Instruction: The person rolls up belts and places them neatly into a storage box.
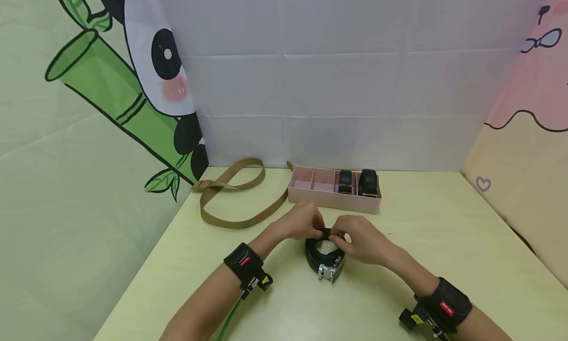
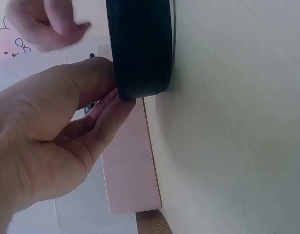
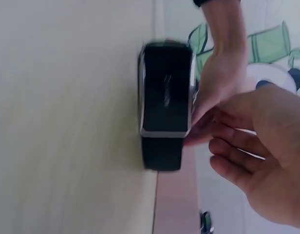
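A coiled black belt point(image 1: 326, 252) with a silver buckle point(image 1: 327, 272) sits on the table before me. My left hand point(image 1: 306, 221) pinches the far left of the coil; in the left wrist view its thumb and fingers point(image 2: 94, 119) meet at the strap's edge. My right hand point(image 1: 366, 240) is at the coil's right side, fingers loosely bent. From the left wrist, that hand point(image 2: 45, 24) appears just above the coil with a gap between. The right wrist view shows the buckle side of the black belt point(image 3: 167, 97), partly covering the left hand's fingertips.
Behind the hands stands a pink divided box point(image 1: 335, 199) with two rolled black belts point(image 1: 367, 183) in its right compartments. A tan webbing belt point(image 1: 237, 224) lies looped to its left, one end passing behind the box. Printed cloth walls point(image 1: 346, 84) border the table.
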Available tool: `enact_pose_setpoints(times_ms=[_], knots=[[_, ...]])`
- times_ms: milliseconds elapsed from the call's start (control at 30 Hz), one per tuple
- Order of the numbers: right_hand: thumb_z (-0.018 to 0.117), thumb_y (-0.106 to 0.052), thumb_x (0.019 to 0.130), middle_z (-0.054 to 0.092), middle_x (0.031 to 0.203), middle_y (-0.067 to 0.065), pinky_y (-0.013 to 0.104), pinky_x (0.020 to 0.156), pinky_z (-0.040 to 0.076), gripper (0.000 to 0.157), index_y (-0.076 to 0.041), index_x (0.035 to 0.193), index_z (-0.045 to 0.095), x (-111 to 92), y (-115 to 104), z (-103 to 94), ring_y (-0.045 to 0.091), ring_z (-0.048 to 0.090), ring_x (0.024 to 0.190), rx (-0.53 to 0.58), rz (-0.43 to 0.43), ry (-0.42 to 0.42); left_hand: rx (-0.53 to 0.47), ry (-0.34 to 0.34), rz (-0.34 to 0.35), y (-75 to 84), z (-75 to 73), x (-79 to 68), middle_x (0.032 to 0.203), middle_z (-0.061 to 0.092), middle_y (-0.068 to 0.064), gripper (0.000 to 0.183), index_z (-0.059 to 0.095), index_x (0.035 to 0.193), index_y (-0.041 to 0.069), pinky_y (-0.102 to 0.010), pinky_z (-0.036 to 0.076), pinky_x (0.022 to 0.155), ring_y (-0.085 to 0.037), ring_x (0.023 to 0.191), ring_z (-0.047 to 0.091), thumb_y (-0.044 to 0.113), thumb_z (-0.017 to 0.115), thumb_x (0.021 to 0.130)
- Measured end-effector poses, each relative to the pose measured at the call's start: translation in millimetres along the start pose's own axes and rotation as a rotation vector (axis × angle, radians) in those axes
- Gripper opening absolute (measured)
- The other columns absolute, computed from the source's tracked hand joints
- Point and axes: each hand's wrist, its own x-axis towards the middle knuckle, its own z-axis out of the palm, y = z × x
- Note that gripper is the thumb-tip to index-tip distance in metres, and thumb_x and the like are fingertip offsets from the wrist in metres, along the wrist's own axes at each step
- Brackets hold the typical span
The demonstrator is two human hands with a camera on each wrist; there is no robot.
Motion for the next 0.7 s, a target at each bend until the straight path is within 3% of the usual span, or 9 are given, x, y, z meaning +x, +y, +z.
enact_pose_setpoints(times_ms=[100, 233, 433, 700], knots=[[0.079, -0.024, 0.090, 0.066, 0.087, -0.009, 0.027, 0.067, 0.053, 0.008, -0.016, 0.090, 0.077, -11.0, -20.1, -1.7, 0.008, 0.060, 0.076, 0.006, -0.106, -0.070, 0.015, 0.000, -0.002, 0.8, 0.5, -1.5, 0.080, 0.077, 0.007, 0.007, 0.084, 0.089, 0.012, -0.016, 0.054, 0.064, 0.004, 0.069, 0.065, 0.017, 0.081, 0.086], [0.082, -0.034, 0.085, 0.064, 0.088, -0.008, 0.027, 0.069, 0.051, 0.020, -0.016, 0.089, 0.076, -21.2, -39.8, 4.7, 0.008, 0.052, 0.081, -0.141, -0.166, -0.145, 0.042, 0.011, -0.007, 1.7, 0.8, -2.6, 0.079, 0.077, 0.009, 0.006, 0.084, 0.088, 0.014, -0.016, 0.054, 0.064, 0.004, 0.070, 0.064, 0.018, 0.080, 0.086], [0.082, -0.028, 0.083, 0.059, 0.082, -0.008, 0.030, 0.068, 0.047, 0.018, -0.016, 0.081, 0.069, -27.1, -47.0, 9.0, 0.011, 0.046, 0.076, -0.260, -0.136, -0.176, 0.061, 0.031, -0.008, 2.6, 0.3, -7.1, 0.078, 0.076, 0.009, 0.005, 0.084, 0.086, 0.015, -0.016, 0.054, 0.066, 0.004, 0.070, 0.064, 0.017, 0.080, 0.085], [0.085, -0.024, 0.081, 0.065, 0.083, -0.007, 0.032, 0.067, 0.051, 0.016, -0.016, 0.080, 0.072, -33.0, -26.0, 3.8, 0.010, 0.051, 0.075, -0.288, -0.063, -0.129, 0.058, 0.024, -0.017, 3.2, -0.9, -15.5, 0.075, 0.075, 0.011, 0.006, 0.085, 0.084, 0.016, -0.015, 0.052, 0.064, 0.005, 0.068, 0.063, 0.016, 0.078, 0.085]])
